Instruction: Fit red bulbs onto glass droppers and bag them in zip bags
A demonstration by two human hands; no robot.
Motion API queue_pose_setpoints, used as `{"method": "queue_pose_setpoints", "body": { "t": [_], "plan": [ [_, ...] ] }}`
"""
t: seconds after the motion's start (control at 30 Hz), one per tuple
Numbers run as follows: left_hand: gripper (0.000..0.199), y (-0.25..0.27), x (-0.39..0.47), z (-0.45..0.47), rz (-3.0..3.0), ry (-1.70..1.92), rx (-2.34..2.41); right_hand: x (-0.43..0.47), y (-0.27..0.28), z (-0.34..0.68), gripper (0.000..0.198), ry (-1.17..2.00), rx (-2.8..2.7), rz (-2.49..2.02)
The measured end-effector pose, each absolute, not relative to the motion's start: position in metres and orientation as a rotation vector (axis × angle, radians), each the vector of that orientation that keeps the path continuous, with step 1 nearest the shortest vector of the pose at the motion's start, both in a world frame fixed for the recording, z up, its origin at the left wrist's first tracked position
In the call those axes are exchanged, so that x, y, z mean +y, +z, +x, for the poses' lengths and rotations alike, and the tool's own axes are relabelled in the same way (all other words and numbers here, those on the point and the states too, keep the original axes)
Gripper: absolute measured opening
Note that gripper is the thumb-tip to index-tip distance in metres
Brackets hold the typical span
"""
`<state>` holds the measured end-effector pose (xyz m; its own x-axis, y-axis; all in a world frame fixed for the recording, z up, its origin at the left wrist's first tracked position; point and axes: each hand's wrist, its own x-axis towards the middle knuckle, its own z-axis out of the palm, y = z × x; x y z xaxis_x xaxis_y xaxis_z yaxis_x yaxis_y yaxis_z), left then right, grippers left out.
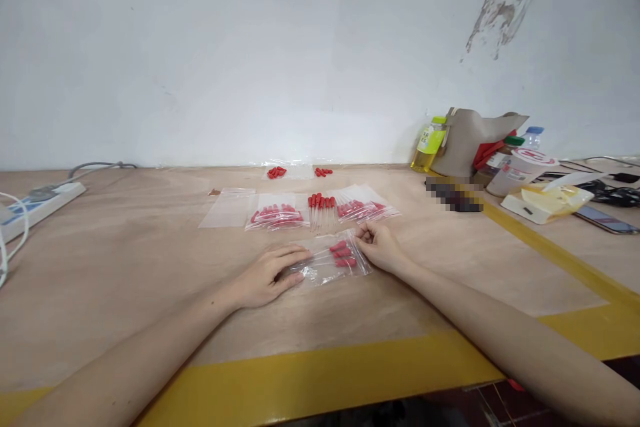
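Note:
A clear zip bag [320,271] lies on the table in front of me, with several droppers [343,253] inside, their red rubber bulbs toward the right. My left hand [273,273] rests on the bag's left end, fingers stretched and thumb apart. At the bag's right edge, by the zip strip, my right hand [377,245] is closed in a pinch. Just behind, loose droppers [321,203] lie side by side, bulbs pointing away from me. Filled bags [277,215] lie left of them, and more filled bags [365,205] fan out on the right.
A flat clear bag [227,208] lies further left. Near the wall are bags with red bulbs [276,173]. A power strip [45,210] stands on the left. On the right are a yellow-green bottle [429,145], a grey bag [457,140], a plastic tub [517,175] and a phone [607,220].

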<state>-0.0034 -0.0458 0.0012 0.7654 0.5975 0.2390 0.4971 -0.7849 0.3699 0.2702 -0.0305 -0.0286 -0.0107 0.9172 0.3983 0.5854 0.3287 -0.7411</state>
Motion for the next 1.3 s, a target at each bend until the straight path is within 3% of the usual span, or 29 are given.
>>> {"method": "queue_pose_setpoints", "body": {
  "t": [0.27, 0.5, 0.7, 0.9, 1.1, 1.3],
  "plan": [
    [0.035, 0.004, -0.048, -0.003, 2.688, 0.468, 0.828, 0.01, 0.018, 0.265, 0.012, 0.184, -1.839, -1.539],
    [0.035, 0.005, -0.049, -0.002, 2.68, 0.482, 0.82, 0.077, 0.02, 0.233, 0.023, 0.248, -1.878, -1.887],
    [0.035, 0.007, -0.051, -0.003, 2.706, 0.458, 0.825, 0.1, 0.012, 0.223, 0.012, 0.413, -1.818, -1.934],
    [0.036, 0.008, -0.051, -0.003, 2.722, 0.408, 0.852, 0.096, 0.018, 0.227, 0.006, 0.495, -1.668, -1.786],
    [0.036, 0.007, -0.05, -0.003, 2.721, 0.405, 0.862, 0.047, 0.027, 0.266, 0.025, 0.428, -1.415, -1.526],
    [0.037, 0.007, -0.048, -0.003, 2.707, 0.383, 0.87, -0.003, 0.0, 0.306, 0.023, 0.682, -1.062, -1.176]
  ]
}}
